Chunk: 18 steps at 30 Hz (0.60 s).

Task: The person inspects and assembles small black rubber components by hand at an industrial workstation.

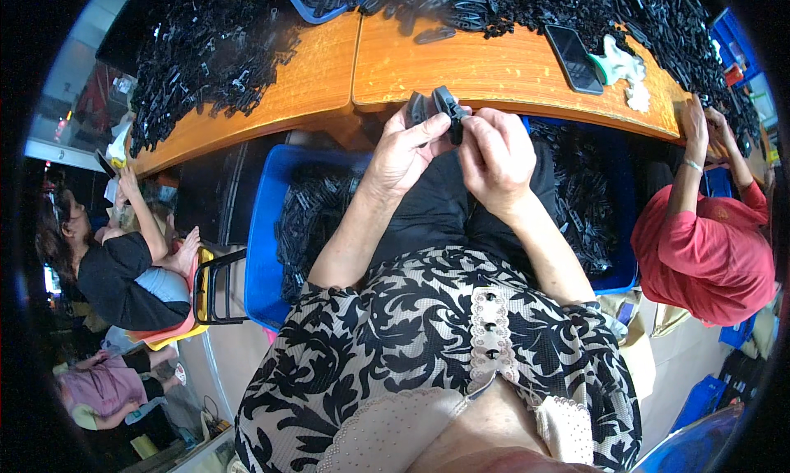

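Just off the table's front edge, my left hand [401, 152] is closed on a black plastic clip [447, 103], thumb and fingers pinching its lower part. A second dark, flat piece [417, 108] stands up beside it, also at my left fingers. My right hand [497, 154] meets the clip from the other side, fingertips pinched together against it. What exactly lies between those right fingertips is hidden. Beyond my hands, a heap of similar black clips [527, 4] covers the far side of the wooden table [444, 66].
Another heap of black parts [210, 53] lies at left. A phone [573, 59] and a crumpled white-and-green item [617, 66] rest at right. Blue bins [262, 251] of black pieces flank my lap. One person [704, 243] in red works at right; another [123, 267] sits at left.
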### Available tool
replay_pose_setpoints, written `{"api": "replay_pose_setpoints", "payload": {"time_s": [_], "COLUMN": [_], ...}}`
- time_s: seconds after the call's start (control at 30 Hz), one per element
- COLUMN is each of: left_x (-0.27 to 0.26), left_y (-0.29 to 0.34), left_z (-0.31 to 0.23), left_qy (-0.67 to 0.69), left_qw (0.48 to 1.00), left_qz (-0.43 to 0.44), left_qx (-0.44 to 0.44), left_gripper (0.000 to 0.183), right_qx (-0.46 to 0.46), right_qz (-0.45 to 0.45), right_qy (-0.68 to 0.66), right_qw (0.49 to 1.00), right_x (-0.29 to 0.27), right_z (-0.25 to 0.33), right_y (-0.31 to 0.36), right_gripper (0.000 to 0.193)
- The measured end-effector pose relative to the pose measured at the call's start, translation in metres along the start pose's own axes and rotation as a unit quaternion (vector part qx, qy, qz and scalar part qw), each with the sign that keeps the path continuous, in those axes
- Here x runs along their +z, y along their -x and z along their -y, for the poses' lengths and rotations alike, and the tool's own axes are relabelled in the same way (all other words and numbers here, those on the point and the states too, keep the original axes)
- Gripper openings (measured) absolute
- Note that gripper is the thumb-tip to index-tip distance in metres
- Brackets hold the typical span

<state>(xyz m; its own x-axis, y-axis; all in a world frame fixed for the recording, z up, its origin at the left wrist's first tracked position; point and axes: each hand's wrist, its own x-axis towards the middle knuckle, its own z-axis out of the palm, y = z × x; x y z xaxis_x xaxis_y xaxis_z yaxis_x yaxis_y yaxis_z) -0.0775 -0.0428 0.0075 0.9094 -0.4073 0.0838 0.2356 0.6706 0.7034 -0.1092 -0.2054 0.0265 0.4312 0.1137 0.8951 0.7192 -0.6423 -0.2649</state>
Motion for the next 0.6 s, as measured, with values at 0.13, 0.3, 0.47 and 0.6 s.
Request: {"api": "replay_pose_setpoints", "payload": {"time_s": [0.13,0.3,0.47,0.6], "left_x": [-0.006,-0.009,-0.003,-0.011], "left_y": [0.004,0.008,0.009,0.009], "left_z": [-0.008,-0.011,-0.016,-0.012], "left_qy": [0.006,-0.005,-0.017,-0.011], "left_qw": [0.998,0.991,0.989,0.987], "left_qz": [-0.051,-0.068,-0.051,-0.027], "left_qx": [-0.04,-0.112,-0.137,-0.159], "left_gripper": [0.018,0.013,0.012,0.014], "right_qx": [0.064,0.014,-0.033,-0.071], "right_qz": [0.022,0.102,0.115,0.139], "right_qy": [-0.096,-0.143,-0.118,-0.097], "right_qw": [0.993,0.984,0.986,0.983], "right_x": [-0.007,-0.016,-0.016,-0.02], "right_z": [-0.006,-0.014,-0.016,-0.018], "right_y": [-0.007,-0.017,-0.019,-0.019], "right_gripper": [0.025,0.026,0.025,0.025]}}
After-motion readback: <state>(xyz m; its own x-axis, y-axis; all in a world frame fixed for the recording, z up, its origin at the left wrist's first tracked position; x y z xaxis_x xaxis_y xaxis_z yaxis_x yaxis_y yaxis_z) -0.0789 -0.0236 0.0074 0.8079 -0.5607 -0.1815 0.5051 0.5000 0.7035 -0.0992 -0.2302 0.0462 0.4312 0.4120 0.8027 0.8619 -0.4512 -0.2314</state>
